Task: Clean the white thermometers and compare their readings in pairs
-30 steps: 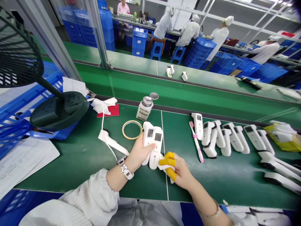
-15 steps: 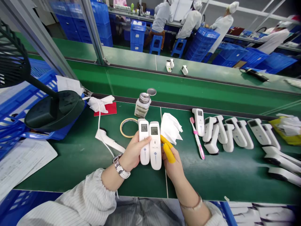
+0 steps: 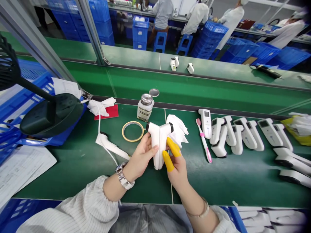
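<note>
Two white infrared thermometers, the left one (image 3: 155, 139) and the right one (image 3: 162, 137), are held upright and pressed together over the bench. Their handles touch along the middle, and their black-tipped heads point outward to either side. My left hand (image 3: 142, 157) is closed around them, thumb across the handles. Against the right thermometer's edge, my right hand (image 3: 177, 163) grips with fingers in yellow finger cots. Just behind are a white cloth (image 3: 178, 127) and a roll of tape (image 3: 132, 131). The displays are turned out of sight.
A pump bottle (image 3: 145, 108) with its lid up stands behind the tape. At left are a corded thermometer (image 3: 110, 145), papers and a dark fan (image 3: 51, 113). To the right lie a pink toothbrush (image 3: 204, 140) and several thermometers (image 3: 228, 132). Co-workers sit beyond the partition.
The two thermometers have been turned from display side up to edge-on, handles together and heads pointing apart. My right fingers have shifted along the right one's side. The view has moved slightly.
</note>
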`<state>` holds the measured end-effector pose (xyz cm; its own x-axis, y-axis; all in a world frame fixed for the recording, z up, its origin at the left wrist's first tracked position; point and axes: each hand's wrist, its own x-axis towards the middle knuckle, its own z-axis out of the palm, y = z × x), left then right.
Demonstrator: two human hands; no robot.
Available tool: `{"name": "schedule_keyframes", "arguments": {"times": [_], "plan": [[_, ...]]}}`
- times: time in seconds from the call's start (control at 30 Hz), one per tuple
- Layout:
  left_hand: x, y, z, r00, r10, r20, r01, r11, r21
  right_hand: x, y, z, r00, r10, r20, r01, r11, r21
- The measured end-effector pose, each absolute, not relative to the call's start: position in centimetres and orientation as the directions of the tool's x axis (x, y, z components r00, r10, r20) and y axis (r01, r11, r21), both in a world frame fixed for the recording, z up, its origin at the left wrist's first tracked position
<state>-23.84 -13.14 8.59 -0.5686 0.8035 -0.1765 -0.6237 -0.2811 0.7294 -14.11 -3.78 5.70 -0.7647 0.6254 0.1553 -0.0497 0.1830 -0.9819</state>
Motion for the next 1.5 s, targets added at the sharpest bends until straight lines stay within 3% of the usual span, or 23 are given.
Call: {"name": "schedule_keyframes", "arguments": {"times": [0.27, 0.47, 0.67, 0.87, 1.07, 1.3, 1.5], "plan": [[-24.2, -13.1, 8.7, -0.557, 0.807, -0.194, -0.642, -0.272, 0.717, -14.1, -3.3, 6.2, -0.806, 0.589, 0.056, -0.098, -0.039, -0.994], [-24.5, -13.1, 8.7, -0.548, 0.8, -0.243, -0.641, -0.214, 0.737, -14.2, -3.3, 6.7, -0.877, 0.465, -0.12, -0.018, -0.283, -0.959], [-24.9, -13.2, 8.2, -0.548, 0.793, -0.264, -0.612, -0.165, 0.773, -14.2, -3.0, 6.9, -0.903, 0.399, -0.16, -0.03, -0.429, -0.903], [-24.4, -13.0, 7.8, -0.591, 0.77, -0.24, -0.577, -0.196, 0.792, -14.3, -3.3, 6.7, -0.912, 0.363, -0.19, -0.012, -0.487, -0.874], [-24.4, -13.1, 8.5, -0.525, 0.812, -0.254, -0.644, -0.183, 0.743, -14.6, -3.2, 7.3, -0.845, 0.501, -0.188, -0.042, -0.412, -0.91], [-24.7, -13.3, 8.7, -0.474, 0.839, -0.268, -0.723, -0.197, 0.662, -14.7, -3.2, 7.6, -0.828, 0.527, -0.192, -0.095, -0.468, -0.879], [-24.5, -13.3, 8.5, -0.467, 0.857, -0.216, -0.706, -0.215, 0.675, -14.7, -3.3, 7.7, -0.827, 0.527, -0.195, -0.116, -0.499, -0.859]]}}
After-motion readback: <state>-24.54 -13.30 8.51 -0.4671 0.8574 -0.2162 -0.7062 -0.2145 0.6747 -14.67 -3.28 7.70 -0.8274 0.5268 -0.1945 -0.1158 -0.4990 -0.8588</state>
